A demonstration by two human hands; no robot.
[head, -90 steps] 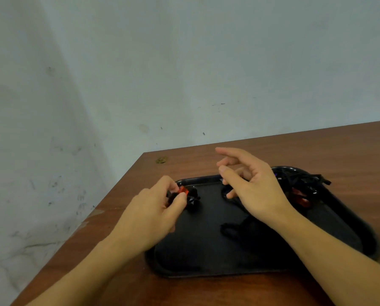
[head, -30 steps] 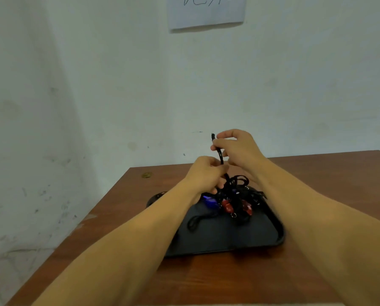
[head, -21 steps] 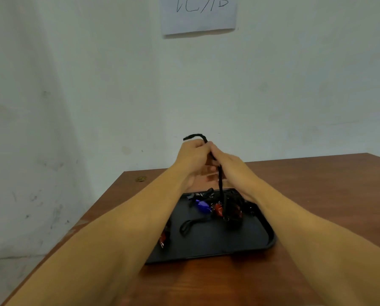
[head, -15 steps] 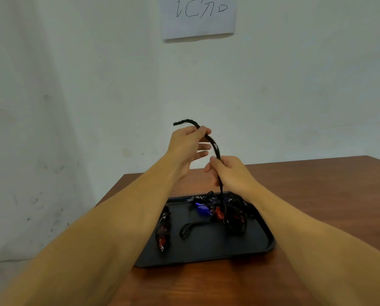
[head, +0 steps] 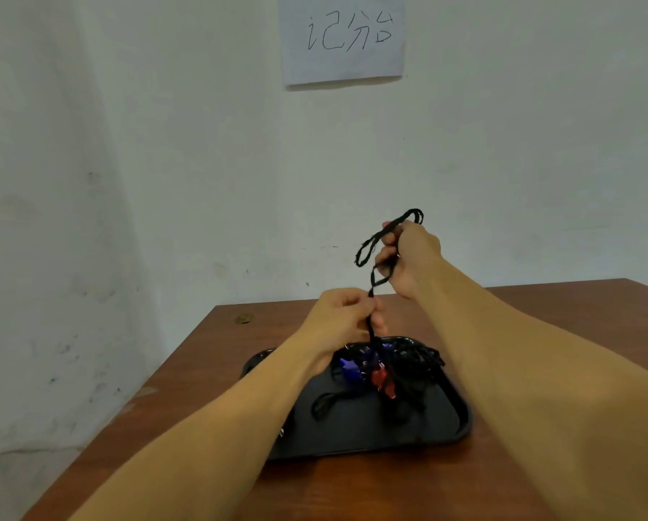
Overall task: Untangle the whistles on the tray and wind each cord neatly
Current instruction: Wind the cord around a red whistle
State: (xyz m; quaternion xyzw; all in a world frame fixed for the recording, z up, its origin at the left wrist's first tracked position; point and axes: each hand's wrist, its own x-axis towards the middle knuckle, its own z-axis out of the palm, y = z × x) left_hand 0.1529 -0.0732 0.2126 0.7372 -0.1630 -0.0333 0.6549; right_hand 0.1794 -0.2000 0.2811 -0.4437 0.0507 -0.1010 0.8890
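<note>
If the black cord (head: pixel 372 295) is drawn up too hard, the knot in the tangle of whistles (head: pixel 386 370) may be tightened, or the whole bundle lifted off the tray (head: pixel 461 426); slack loops could also be dropped back into the pile. The cord is pinched low down by the curled fingers of the left hand (head: pixel 343 319), just above the tray on the counter (head: pixel 563 302). Its looped upper end is gripped in the raised right hand (head: pixel 409 257), fingers closed round it.

Dim, flat indoor light; soft picture.
Wall (head: pixel 127 144) greyish, no hard shadows. Faint sheen on tray (head: pixel 461 426) rim. Dark cords blur together; wide-angle stretch at the edges.
</note>
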